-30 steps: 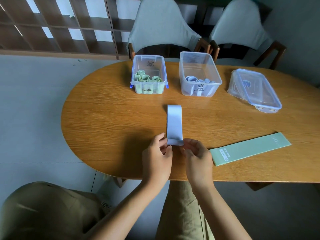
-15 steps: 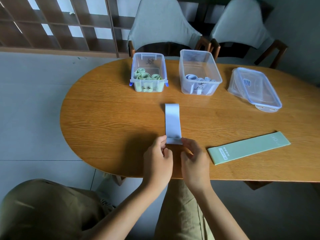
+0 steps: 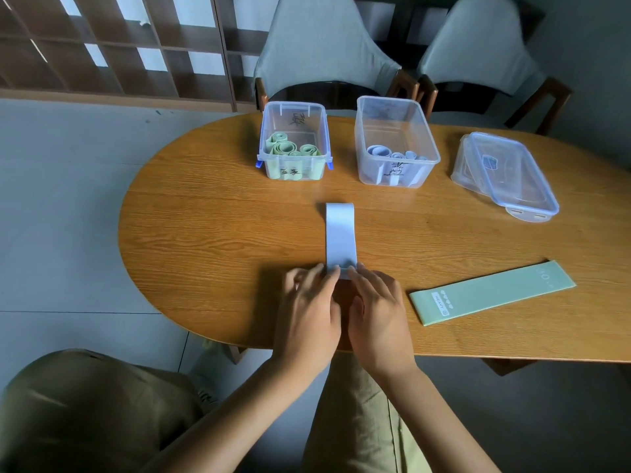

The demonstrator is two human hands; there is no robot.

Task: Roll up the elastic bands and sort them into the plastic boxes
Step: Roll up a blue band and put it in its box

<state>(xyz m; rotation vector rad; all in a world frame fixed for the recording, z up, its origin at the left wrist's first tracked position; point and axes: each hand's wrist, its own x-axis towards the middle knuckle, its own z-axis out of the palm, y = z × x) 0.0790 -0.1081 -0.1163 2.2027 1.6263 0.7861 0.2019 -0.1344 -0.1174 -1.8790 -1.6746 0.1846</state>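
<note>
Both hands, left hand [image 3: 309, 314] and right hand [image 3: 379, 317], pinched the blue band's [image 3: 340, 238] near end with curled fingers; uneven pressure might have skewed the roll.

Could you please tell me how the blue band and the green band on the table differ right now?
The blue band lies lengthwise away from the person, both hands on its near end; the green band lies crosswise, untouched. A HEAVY label shows only on the green one. Both lie flat on the table.
</note>
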